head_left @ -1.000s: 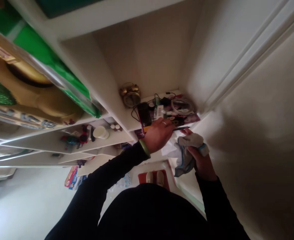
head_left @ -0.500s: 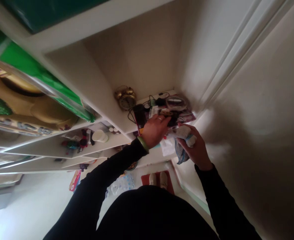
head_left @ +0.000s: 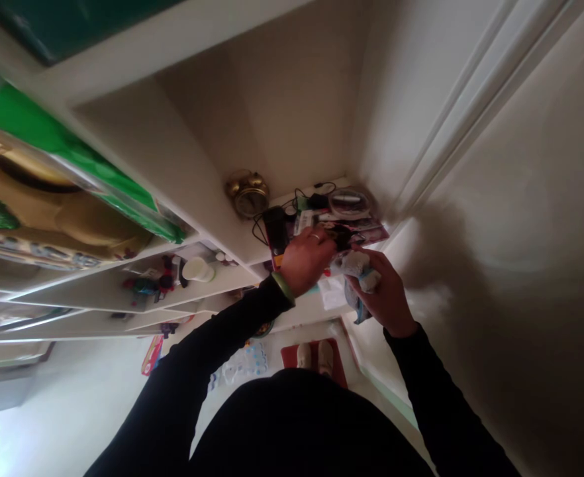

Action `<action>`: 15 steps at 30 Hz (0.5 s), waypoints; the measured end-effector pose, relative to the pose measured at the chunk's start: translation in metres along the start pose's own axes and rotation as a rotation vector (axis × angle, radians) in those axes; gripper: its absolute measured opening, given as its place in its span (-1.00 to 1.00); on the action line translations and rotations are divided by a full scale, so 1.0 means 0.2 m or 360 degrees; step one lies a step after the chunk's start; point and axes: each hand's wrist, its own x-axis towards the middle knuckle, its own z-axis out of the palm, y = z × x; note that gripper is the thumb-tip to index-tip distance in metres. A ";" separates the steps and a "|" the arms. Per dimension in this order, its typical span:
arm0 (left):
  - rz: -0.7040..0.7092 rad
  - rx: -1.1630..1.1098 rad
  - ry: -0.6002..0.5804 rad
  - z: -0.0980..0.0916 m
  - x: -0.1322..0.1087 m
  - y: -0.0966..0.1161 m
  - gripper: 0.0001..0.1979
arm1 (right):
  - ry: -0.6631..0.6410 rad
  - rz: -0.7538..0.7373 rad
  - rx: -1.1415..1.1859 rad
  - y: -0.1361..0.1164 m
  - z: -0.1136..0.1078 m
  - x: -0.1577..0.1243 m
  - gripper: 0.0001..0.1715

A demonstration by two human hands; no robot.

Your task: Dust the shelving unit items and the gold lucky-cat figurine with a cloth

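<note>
Checking your left hand (head_left: pixel 306 262) first: what are its fingers (head_left: pixel 328 244) doing?

Your fingers are curled down over a dark item (head_left: pixel 342 235) in the pile, but the back of your hand hides the fingertips, so I can't tell whether they're pinching it. The item lies right under them, on the far side of your hand.

And what's around them, going left to right?

Left of your fingers and well away, a cup (head_left: pixel 197 269) sits on a lower shelf. Nearer, a clock (head_left: pixel 247 197) stands on the upper shelf (head_left: pixel 235 238), then a black device (head_left: pixel 275 230) lies just beside your hand, with cables (head_left: pixel 296 209) looping behind it. A round coil pack (head_left: pixel 349 203) sits beyond your fingertips.

What about your right hand (head_left: pixel 384 291)?

Its fingers are closed and pressed together around a crumpled cloth (head_left: pixel 356 265), which bunches just right of your left fingers. That tight hold works well, since loose folds could snag those cables. Your left hand is best coming straight down, clear of the device.
</note>
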 end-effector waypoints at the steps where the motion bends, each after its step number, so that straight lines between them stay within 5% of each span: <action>1: -0.0003 0.0004 0.0018 -0.01 0.00 0.00 -0.78 | -0.0004 -0.0004 -0.0019 0.00 0.00 0.00 -0.41; 15: 0.0076 -0.0006 0.0072 -0.09 0.00 -0.08 -0.78 | -0.0071 0.0029 -0.0070 0.01 0.01 0.02 -0.28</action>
